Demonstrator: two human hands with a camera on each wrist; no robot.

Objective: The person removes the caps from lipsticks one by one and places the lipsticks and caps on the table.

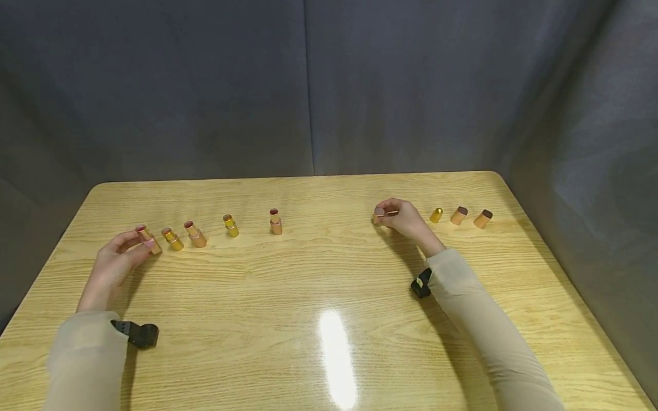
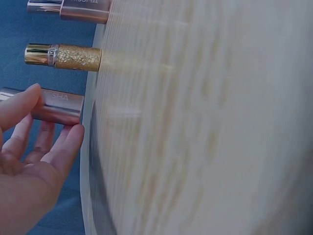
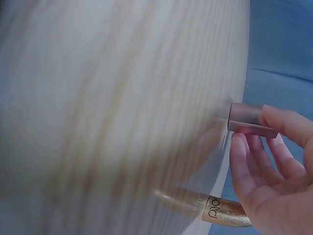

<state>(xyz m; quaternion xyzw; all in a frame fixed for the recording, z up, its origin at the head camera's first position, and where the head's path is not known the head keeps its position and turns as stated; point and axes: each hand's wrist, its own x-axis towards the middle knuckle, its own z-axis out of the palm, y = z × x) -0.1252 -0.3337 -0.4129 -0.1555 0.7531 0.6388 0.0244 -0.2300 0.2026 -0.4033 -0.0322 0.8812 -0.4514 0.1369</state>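
Note:
At the far left of the table, my left hand (image 1: 115, 265) pinches an uncapped rose-gold lipstick (image 1: 146, 234) between thumb and fingers. In the left wrist view that lipstick (image 2: 61, 105) is nearly upright; whether its base touches the table I cannot tell. Beside it stand a gold lipstick (image 1: 172, 239), a rose-gold lipstick (image 1: 195, 234), another gold one (image 1: 231, 226) and another rose-gold one (image 1: 276, 221), all uncapped. Right of centre, my right hand (image 1: 406, 220) holds a rose-gold lipstick cap (image 3: 249, 117) by its sides, at or just above the tabletop.
To the right of my right hand stand a rounded gold cap (image 1: 436, 215) and two rose-gold caps, one nearer (image 1: 459, 215) and one farther right (image 1: 483, 218). Dark curtains (image 1: 205, 91) hang behind the wooden table (image 1: 288, 297) and along its sides.

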